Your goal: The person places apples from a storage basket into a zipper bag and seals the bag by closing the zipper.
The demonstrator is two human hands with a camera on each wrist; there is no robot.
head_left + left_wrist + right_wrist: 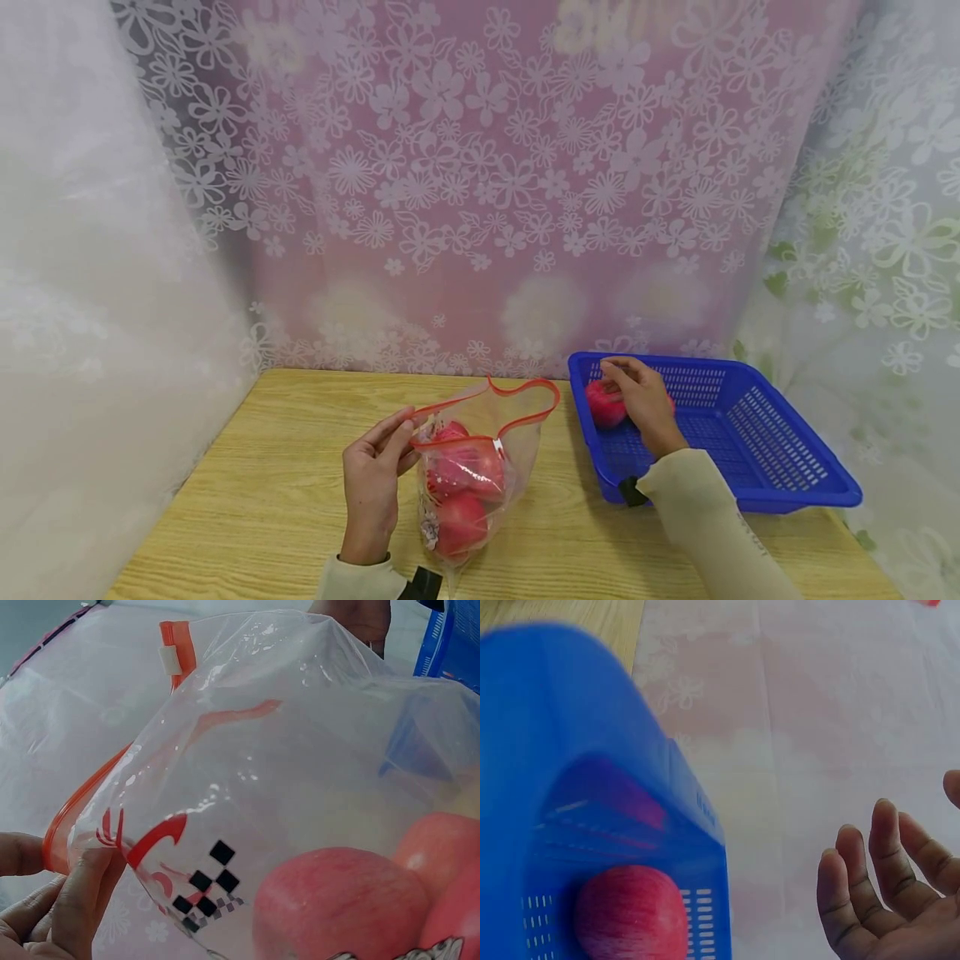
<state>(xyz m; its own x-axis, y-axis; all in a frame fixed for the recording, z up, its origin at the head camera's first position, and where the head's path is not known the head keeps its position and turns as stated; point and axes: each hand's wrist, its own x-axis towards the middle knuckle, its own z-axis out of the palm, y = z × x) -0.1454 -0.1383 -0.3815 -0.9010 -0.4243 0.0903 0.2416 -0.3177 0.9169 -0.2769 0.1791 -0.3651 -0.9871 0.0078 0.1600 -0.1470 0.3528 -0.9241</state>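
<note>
My left hand (375,471) pinches the red-edged mouth of a clear plastic zip bag (525,454) between thumb and fingers. Several red apples (461,525) sit inside the bag, and its mouth gapes open. In the left wrist view, black checks and red print show on the bag's side, with a white slider (172,660) on the red strip. Over the left end of a blue basket (757,479), my right hand (637,404) hovers with fingers loosely bent and nothing in them. A red apple (630,915) lies in the basket below it; another is partly hidden behind the hand.
The basket has slotted walls and stands at the right of the wooden table (262,475). A pink floral curtain (480,208) hangs behind the table, and pale sheets flank both sides.
</note>
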